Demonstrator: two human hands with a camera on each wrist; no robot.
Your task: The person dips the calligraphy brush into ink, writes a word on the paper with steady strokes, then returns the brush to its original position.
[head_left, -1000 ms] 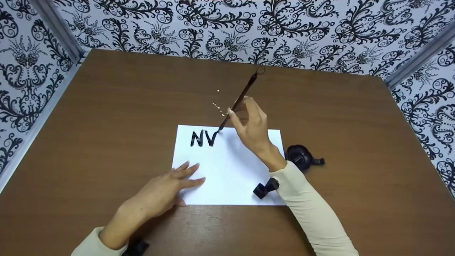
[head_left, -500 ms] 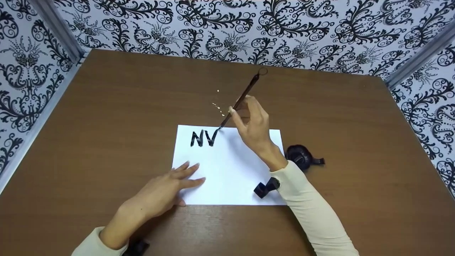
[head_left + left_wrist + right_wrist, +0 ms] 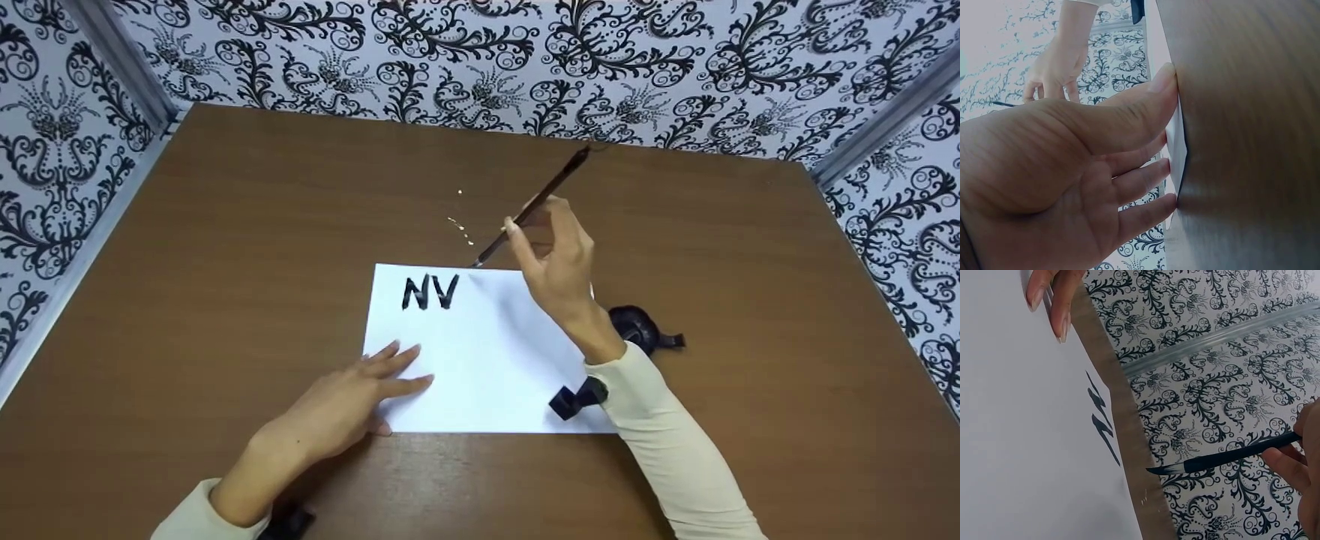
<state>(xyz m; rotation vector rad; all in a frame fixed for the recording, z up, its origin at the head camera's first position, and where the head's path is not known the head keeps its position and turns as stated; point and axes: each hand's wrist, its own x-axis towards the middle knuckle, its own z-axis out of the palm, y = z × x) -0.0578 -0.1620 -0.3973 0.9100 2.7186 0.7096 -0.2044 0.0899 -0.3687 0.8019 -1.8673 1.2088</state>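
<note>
My right hand (image 3: 559,259) pinches a dark-handled paintbrush (image 3: 536,201) between thumb and fingers, its handle leaning up to the right. In the right wrist view the brush's bristle tip (image 3: 1165,469) is black with a pale band, and it hangs off the paper. A white sheet of paper (image 3: 480,360) lies on the table, with black letters "NV" (image 3: 430,292) painted near its far left corner. Fingers spread, my left hand (image 3: 337,405) rests on the sheet's near left corner. The left wrist view shows its fingertips (image 3: 1165,73) at the paper's edge.
A round black object with a short spout-like end (image 3: 637,330) sits just right of the paper, partly behind the right forearm. Small pale marks (image 3: 460,229) show on the brown table (image 3: 225,225) beyond the sheet. Patterned wallpaper (image 3: 480,67) stands behind the table.
The brush has come off the end of the V's right stroke, and my right hand has moved to the right with it, tilting the handle further over. My left hand stays put.
</note>
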